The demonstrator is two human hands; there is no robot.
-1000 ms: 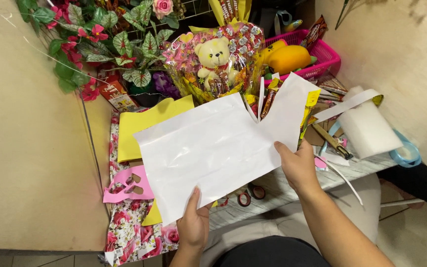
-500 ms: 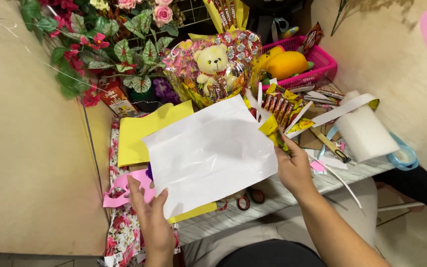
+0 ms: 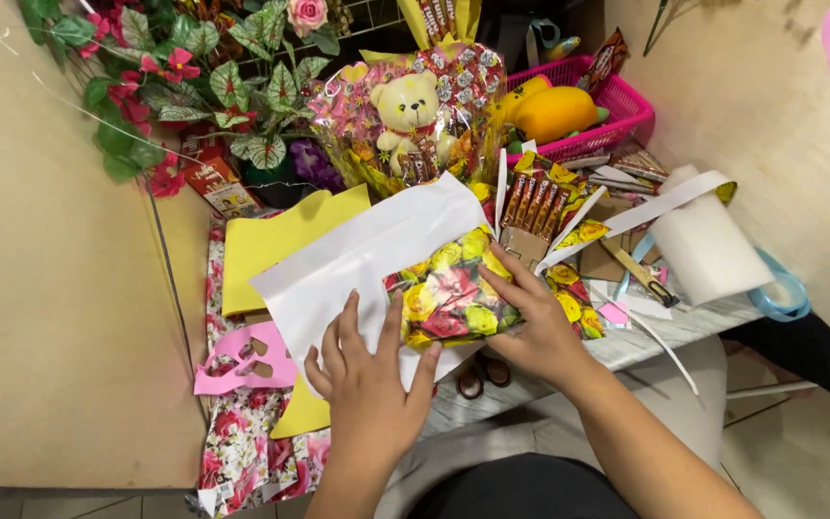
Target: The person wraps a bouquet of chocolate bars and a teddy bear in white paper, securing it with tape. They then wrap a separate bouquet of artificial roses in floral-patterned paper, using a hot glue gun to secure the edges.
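— Where are your hands right now?

— My left hand (image 3: 369, 370) lies flat, fingers spread, pressing the white paper sheet (image 3: 357, 259). My right hand (image 3: 530, 322) rests open-fingered on the floral wrapping paper (image 3: 449, 293), folded over that sheet. Hands apart, gripping nothing.

— And around them?

— Yellow sheet (image 3: 271, 240) underneath on the left, pink cutout (image 3: 237, 360) near my left wrist. Beyond, the teddy bear bouquet (image 3: 410, 111), pink basket (image 3: 617, 101), white roll (image 3: 708, 245) to the right.

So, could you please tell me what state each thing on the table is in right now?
White-backed floral wrapping sheet: partly folded over, print side showing.
Left hand: flat on the sheet.
Right hand: pressing the fold.
White foam roll: rolled.
Pink plastic basket: filled.
Cream teddy bear: upright.
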